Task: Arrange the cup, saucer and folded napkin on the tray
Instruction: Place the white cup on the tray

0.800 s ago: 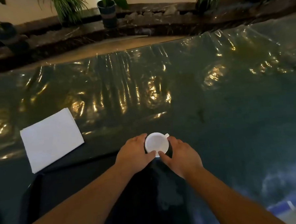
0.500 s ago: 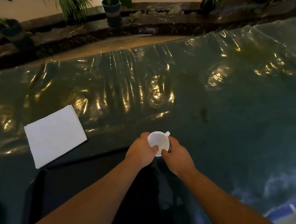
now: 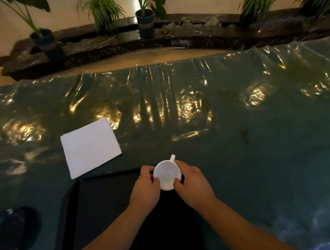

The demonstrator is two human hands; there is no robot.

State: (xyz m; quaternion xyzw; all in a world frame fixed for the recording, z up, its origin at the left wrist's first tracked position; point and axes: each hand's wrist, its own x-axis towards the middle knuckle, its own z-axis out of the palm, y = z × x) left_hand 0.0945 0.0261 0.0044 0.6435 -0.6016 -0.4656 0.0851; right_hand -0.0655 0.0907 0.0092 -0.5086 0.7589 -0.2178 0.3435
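Nearest, a dark tray (image 3: 107, 214) is being shown on the bench (image 3: 257, 158), its far rim running just behind the hands. Over that far edge a white cup (image 3: 167, 175) is being clasped from both sides — the left hand (image 3: 146, 190) curled against its left wall, the right hand (image 3: 192, 186) against its right, with the fingers (image 3: 176, 184) of the right closed on the near rim. The cup is being kept upright, mouth up and apparently empty, its small handle pointing away. Whether it is resting on the tray or being held just above cannot be told, and no saucer can be made out; something dark under the cup is too dim to name. A round dark object (image 3: 11, 228) is lying near the left corner, unidentified.

Farther off to the left, a folded white napkin (image 3: 90, 146) is lying flat on the bench, just beyond the tray's far-left corner and not yet placed.

Judged from this, the cup-placing step is being carried out — next, a steady setting-down and release are being called for, then a reach left for the napkin.
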